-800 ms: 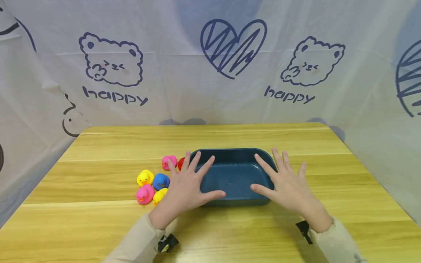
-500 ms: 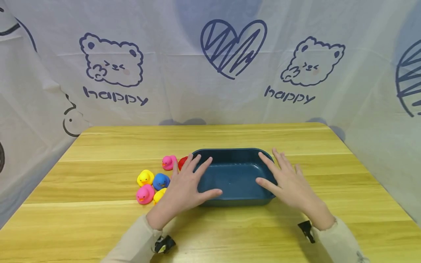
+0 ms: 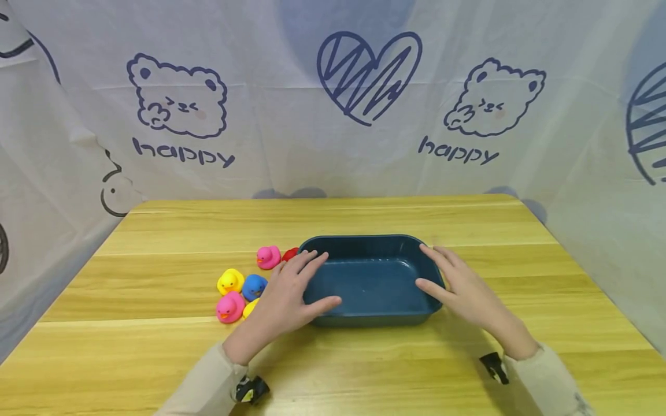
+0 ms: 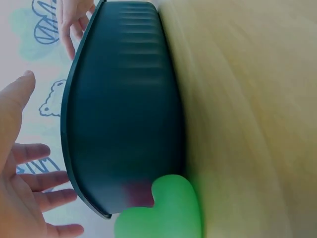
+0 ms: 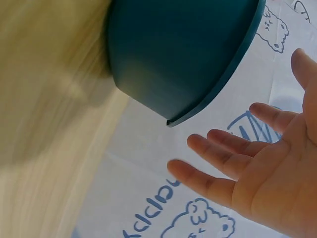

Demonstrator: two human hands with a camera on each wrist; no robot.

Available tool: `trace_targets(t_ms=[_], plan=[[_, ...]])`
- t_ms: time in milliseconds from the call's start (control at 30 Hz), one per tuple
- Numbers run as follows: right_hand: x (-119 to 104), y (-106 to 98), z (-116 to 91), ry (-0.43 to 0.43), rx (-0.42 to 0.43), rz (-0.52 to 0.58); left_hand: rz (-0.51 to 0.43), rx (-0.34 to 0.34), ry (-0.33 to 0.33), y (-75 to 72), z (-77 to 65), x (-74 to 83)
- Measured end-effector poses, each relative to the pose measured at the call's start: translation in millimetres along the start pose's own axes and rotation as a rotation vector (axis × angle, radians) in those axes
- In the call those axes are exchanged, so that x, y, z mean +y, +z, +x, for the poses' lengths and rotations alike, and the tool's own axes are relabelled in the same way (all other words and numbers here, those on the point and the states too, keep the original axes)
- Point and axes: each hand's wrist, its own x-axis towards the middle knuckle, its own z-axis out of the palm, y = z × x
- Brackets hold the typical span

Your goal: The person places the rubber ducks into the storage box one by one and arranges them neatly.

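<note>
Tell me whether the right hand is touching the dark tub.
Apart: in the right wrist view, pale cloth shows between the right hand and the dark tub.

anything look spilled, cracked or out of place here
Nothing stands out. The dark teal oblong plastic basin stands flat on the light yellow-brown wooden table, with no crack or spill visible. The pink, yellow and blue toy ducks beside it sit upright, though the left hand hides part of that group.

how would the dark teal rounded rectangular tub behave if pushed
The dark teal plastic-looking tub is likely stiff, showing no sag. Nothing shows inside, so it's probably light. Low and wide, it should slide rather than tip.
</note>
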Motion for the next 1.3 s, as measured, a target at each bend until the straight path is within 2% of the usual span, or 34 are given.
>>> trace_targets(t_ms=[333, 500, 600, 1000, 1167, 1300], plan=[[17, 2, -3, -0.029, 0.028, 0.147, -0.102, 0.057, 0.024, 0.5, -6.6, -7.5], [25, 2, -2, -0.052, 0.055, 0.188, -0.153, 0.1, 0.06, 0.0, -9.1, -11.0], [29, 2, 0, -0.038, 0.055, 0.212, -0.17, 0.13, 0.08, -0.1, -10.1, -13.3], [44, 1, 0, 0.126, -0.077, 0.546, -0.219, 0.171, 0.076, -3.7, -17.3, -20.7], [46, 0, 1, 0.133, -0.11, 0.61, -0.221, 0.209, 0.095, -8.0, -21.8, -26.7], [47, -1, 1, 0.137, -0.12, 0.637, -0.257, 0.243, 0.12, -11.3, -24.8, -32.5]])
